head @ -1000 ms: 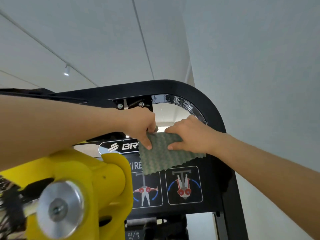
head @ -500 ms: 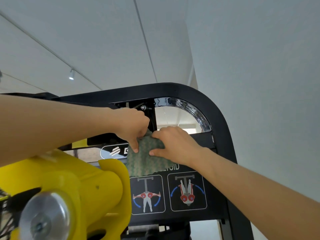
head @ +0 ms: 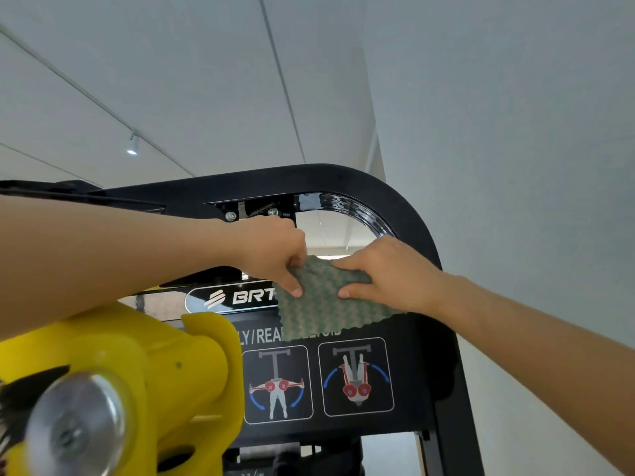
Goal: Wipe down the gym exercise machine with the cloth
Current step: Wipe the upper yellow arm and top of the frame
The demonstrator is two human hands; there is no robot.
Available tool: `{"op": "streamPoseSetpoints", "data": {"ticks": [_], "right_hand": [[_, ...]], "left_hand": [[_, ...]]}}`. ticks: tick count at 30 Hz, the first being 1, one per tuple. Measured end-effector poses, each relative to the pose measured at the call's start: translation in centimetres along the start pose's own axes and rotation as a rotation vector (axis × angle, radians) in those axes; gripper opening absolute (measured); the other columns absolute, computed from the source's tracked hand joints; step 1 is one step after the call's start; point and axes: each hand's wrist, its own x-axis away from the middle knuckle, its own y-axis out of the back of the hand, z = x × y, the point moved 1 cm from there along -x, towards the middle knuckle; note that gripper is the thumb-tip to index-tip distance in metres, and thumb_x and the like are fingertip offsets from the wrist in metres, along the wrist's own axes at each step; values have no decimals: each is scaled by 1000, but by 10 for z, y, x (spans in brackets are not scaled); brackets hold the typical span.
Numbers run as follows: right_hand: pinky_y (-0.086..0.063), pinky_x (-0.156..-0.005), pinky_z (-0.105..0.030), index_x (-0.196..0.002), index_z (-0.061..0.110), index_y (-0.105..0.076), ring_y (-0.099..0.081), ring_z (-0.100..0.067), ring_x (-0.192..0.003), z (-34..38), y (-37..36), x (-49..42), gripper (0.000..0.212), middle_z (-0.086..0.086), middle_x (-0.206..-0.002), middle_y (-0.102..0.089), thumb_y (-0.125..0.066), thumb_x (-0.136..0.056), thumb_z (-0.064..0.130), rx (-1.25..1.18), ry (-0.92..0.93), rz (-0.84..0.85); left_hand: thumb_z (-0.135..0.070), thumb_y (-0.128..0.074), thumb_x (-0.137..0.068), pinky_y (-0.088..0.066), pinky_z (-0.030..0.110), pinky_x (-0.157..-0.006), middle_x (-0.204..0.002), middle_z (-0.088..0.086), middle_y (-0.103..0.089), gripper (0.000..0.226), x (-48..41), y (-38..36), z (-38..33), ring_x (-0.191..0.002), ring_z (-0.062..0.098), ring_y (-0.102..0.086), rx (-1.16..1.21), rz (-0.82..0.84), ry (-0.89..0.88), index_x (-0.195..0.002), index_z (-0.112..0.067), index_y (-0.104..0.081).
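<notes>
A green textured cloth [head: 323, 304] lies flat against the black placard of the gym machine [head: 422, 341], covering part of its lettering. My left hand [head: 275, 255] pinches the cloth's upper left corner between thumb and curled fingers. My right hand [head: 385, 269] grips the cloth's upper right edge, thumb in front and fingers behind. Both hands sit just under the machine's curved black top frame [head: 343, 176]. The cloth's lower edge hangs free above two exercise pictograms [head: 316, 383].
A large yellow pivot housing with a silver bolt cap [head: 75, 431] fills the lower left, close to my left forearm. A white wall [head: 532, 166] stands right of the frame. Ceiling with a track light [head: 132, 146] is overhead. Weight stack parts show below the placard.
The cloth slid left across the placard half a second ago and is now back to the right, uncovering the BRT logo. Both hands moved with it.
</notes>
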Motion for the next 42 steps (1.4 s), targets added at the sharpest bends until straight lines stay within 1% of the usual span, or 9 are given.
{"op": "streamPoseSetpoints", "data": {"ticks": [5, 12, 17, 20, 25, 30, 35, 39, 42], "right_hand": [[-33, -109, -36, -139, 29, -57, -59, -19, -107, -23, 9, 26, 46, 8, -114, -72, -54, -98, 49, 172, 89, 9], [-32, -102, -37, -128, 22, -68, -56, -19, -130, -34, 23, 73, 37, 4, -137, -63, -73, -91, 21, 376, 167, -52], [-49, -93, -38, -114, 17, -76, -65, -27, -115, -25, 22, 70, 28, -1, -124, -71, -79, -86, 17, 330, 156, -121], [-56, -83, -42, -108, 15, -77, -65, -26, -102, -10, 23, 48, 19, -2, -115, -72, -75, -90, 19, 255, 140, -88], [-51, -91, -37, -110, 15, -74, -58, -20, -112, 35, 8, 5, 19, 0, -134, -62, -61, -100, 25, 156, 168, -56], [-50, -89, -41, -122, 12, -63, -59, -23, -108, 74, -11, -43, 24, -2, -126, -60, -59, -98, 14, -15, 165, -123], [-53, -78, -32, -147, 26, -42, -62, -21, -97, 98, -29, -91, 66, 3, -129, -55, -64, -90, 1, -195, 166, -221], [-42, -93, -19, -142, 20, -53, -59, -21, -114, 114, -42, -126, 59, 1, -132, -56, -71, -87, 4, -410, 52, -316], [-43, -94, -20, -134, 22, -58, -57, -14, -109, 126, -46, -141, 56, 4, -121, -58, -77, -83, 10, -550, -38, -408]], "left_hand": [[-60, -70, -85, -50, 33, -73, -85, -5, -66, 39, -23, 8, -24, -81, 17, -58, 60, -40, -66, -96, -22, -70], [-48, -75, -86, -34, 30, -68, -75, -14, -53, 40, -46, 15, -51, -77, 18, -52, 142, -166, -196, -108, -17, -66], [-38, -77, -87, -46, 31, -77, -91, -7, -69, 33, -33, 23, -43, -82, 16, -57, 121, -183, -189, -112, -18, -69], [-33, -80, -86, -37, 25, -65, -77, -16, -56, 24, -16, 25, -26, -71, 6, -49, 87, -95, -160, -103, -18, -72], [-30, -78, -86, -35, 25, -63, -76, -18, -56, 20, 24, 26, 22, -72, 6, -52, 72, -52, -64, -103, -26, -67], [-10, -66, -89, -46, 34, -70, -79, -8, -65, 18, 63, 24, 67, -71, 6, -57, 112, -158, 7, -90, -26, -56], [-9, -57, -93, -37, 25, -74, -99, -8, -58, 25, 80, 25, 93, -97, 15, -59, -130, -106, 107, -97, -26, -74], [-13, -55, -96, -34, 24, -76, -110, -1, -63, 30, 93, 31, 104, -103, 18, -59, -209, -143, 114, -114, -27, -75], [-21, -59, -95, -44, 27, -78, -103, -2, -64, 25, 103, 34, 105, -93, 15, -57, -224, -106, 99, -111, -30, -76]]}}
